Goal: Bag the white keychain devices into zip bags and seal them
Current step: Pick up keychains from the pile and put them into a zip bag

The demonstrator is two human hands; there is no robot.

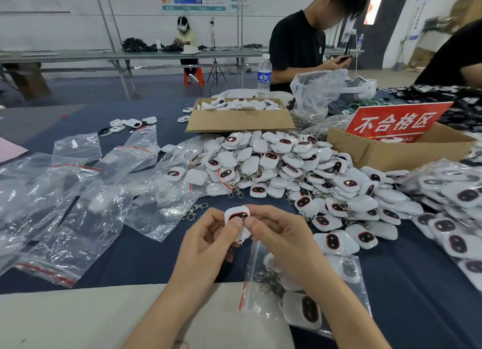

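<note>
Now, hands: left hand (pixel 208 240) and right hand (pixel 280 240) pinch one glossy, rounded-square white keychain device (pixel 236 216).
Zip bag (pixel 307 294): crinkled clear plastic, just below that device.

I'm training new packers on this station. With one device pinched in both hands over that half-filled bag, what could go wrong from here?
The zip bag under the right hand lies open and unheld, so devices already inside might slide out when the white device goes in. Both hands, left hand included, are busy, so opening the bag may be fumbled. Keyring clips near the mouth could catch in the seal.
</note>
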